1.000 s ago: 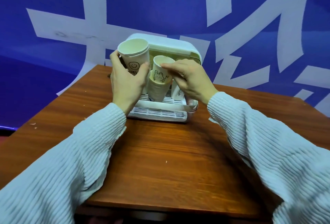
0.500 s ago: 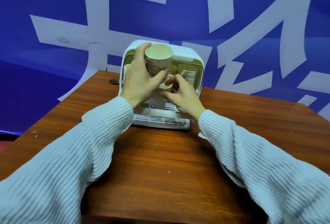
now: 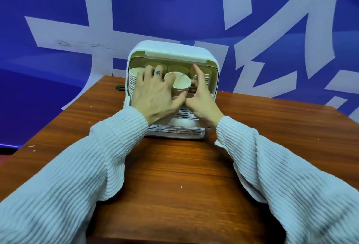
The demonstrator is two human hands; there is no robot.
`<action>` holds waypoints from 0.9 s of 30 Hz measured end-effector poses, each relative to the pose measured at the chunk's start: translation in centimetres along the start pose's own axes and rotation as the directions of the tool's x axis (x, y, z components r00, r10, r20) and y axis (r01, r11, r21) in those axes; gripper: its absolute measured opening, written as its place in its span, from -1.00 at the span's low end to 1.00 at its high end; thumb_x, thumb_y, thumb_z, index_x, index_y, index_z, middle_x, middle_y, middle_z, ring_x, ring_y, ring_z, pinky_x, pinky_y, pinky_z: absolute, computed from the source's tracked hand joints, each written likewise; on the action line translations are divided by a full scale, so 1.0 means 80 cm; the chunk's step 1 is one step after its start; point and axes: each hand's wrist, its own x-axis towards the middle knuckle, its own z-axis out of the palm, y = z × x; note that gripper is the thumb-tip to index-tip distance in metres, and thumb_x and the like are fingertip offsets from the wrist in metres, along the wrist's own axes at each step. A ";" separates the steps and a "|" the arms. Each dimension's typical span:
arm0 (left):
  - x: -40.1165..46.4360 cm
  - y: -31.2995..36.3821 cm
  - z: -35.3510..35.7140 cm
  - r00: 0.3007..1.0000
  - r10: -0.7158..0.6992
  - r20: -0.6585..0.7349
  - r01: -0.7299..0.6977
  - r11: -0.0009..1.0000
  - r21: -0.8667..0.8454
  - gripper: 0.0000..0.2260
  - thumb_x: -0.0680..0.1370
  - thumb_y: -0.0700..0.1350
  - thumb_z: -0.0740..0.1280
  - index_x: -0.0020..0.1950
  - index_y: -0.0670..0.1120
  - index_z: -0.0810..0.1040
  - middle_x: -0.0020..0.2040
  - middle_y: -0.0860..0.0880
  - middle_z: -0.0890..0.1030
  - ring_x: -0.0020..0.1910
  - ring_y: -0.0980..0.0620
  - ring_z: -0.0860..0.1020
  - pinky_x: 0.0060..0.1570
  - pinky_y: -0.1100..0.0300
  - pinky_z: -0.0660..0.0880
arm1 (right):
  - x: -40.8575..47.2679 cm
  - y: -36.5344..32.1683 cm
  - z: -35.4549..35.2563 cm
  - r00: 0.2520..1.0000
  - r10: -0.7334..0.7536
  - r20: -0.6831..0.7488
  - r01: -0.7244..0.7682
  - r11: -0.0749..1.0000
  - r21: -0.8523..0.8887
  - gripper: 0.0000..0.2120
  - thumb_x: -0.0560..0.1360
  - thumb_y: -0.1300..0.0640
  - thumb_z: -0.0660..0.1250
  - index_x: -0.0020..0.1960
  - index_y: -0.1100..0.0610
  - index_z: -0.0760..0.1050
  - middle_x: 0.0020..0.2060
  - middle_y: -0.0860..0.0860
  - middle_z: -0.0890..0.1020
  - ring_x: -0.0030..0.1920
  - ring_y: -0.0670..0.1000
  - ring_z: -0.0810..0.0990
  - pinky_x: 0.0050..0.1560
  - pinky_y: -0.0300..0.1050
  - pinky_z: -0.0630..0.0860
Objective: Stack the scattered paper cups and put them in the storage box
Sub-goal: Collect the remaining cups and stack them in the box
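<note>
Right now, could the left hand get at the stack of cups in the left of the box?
Probably yes. The left hand is already inside the open box, its fingers right beside the left stack. The lid is up and nothing lies between them, though that hand holds the middle cup.

L hand (image 3: pixel 155 96) has lowered its beige paper cup stack (image 3: pixel 179 84) from above into the white plastic storage box (image 3: pixel 210 59) mouth; R hand (image 3: pixel 202 98) shifted to 3 o'clock of it, fingers opened.
</note>
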 end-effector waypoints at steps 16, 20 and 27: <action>-0.039 -0.037 0.009 0.923 -0.368 -0.111 0.322 0.899 -0.296 -0.63 0.54 -0.04 0.30 0.33 -0.07 0.55 0.31 -0.10 0.50 0.29 -0.19 0.40 0.19 -0.09 0.36 | 0.027 -0.003 0.020 0.999 0.009 0.042 0.003 0.960 -0.279 -0.30 0.42 -0.03 0.60 0.42 0.08 0.33 0.32 -0.02 0.58 0.24 -0.08 0.54 0.23 -0.17 0.40; -0.039 -0.030 0.008 0.926 -0.358 -0.119 0.314 0.906 -0.283 -0.62 0.54 0.01 0.30 0.34 -0.05 0.54 0.35 -0.09 0.49 0.39 -0.18 0.34 0.26 -0.11 0.33 | 0.026 -0.006 0.020 0.999 0.027 0.042 -0.015 0.967 -0.255 -0.22 0.41 -0.02 0.62 0.47 0.12 0.27 0.36 0.03 0.56 0.30 -0.03 0.53 0.36 -0.07 0.44; -0.038 -0.005 -0.006 0.949 -0.260 -0.176 0.191 0.923 -0.334 -0.68 0.53 0.00 0.33 0.26 -0.03 0.58 0.36 -0.08 0.50 0.45 -0.16 0.30 0.34 -0.10 0.29 | -0.007 -0.022 -0.001 0.999 -0.007 -0.048 -0.006 0.962 -0.273 -0.27 0.49 -0.04 0.52 0.56 0.01 0.26 0.33 0.00 0.53 0.12 -0.07 0.63 0.18 -0.06 0.59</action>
